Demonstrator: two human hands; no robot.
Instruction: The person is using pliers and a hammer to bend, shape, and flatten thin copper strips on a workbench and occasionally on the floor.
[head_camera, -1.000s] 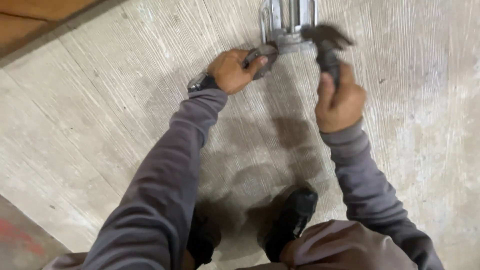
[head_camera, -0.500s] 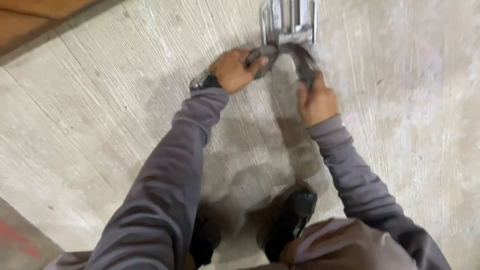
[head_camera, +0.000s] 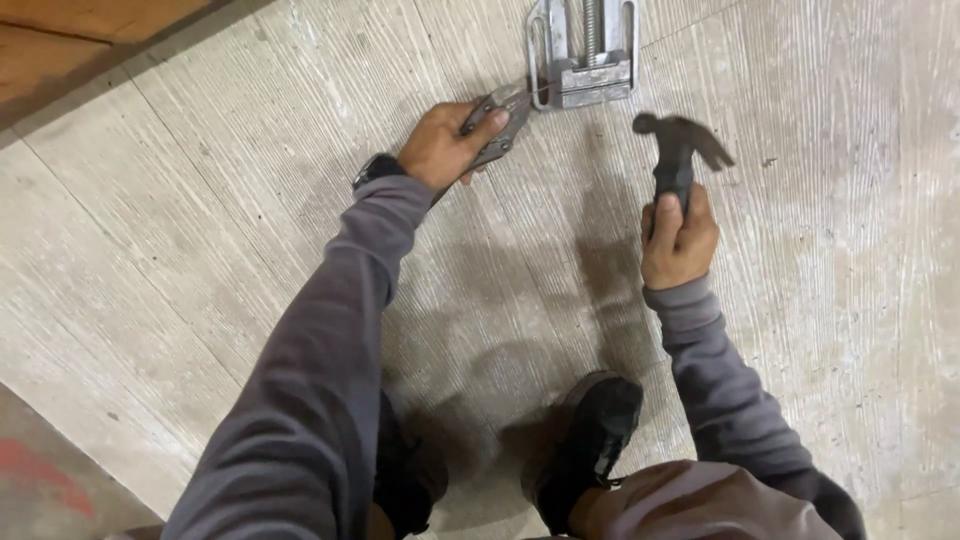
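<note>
1. rough, brushed concrete floor (head_camera: 200, 250) fills nearly the whole view, with a strip of brown wooden board (head_camera: 90, 40) along the far left edge.
2. taking the grey metal clamp bracket (head_camera: 585, 55) as the landmark: it lies flat on the concrete at the far edge of the view, with a threaded screw running down its middle.
3. the left hand (head_camera: 440, 148) sits just to the left of the bracket and slightly nearer the person, its fingers closed around the handles of a pair of locking pliers (head_camera: 500, 120).
4. the pliers' nose points toward the bracket and meets its near left corner; whether it actually bites the metal cannot be told.
5. a dark watch (head_camera: 377, 168) shows on the left wrist, on the side away from the bracket.
6. the right hand (head_camera: 678, 238) is to the right of the bracket and nearer the person, fingers wrapped tight round the dark handle of a claw hammer (head_camera: 682, 145).
7. the hammer head is blurred, lifted off the floor, just right of the bracket and apart from it.
8. both arms wear grey long sleeves, and a black shoe (head_camera: 590, 440) rests on the concrete well on the near side of the bracket.
</note>
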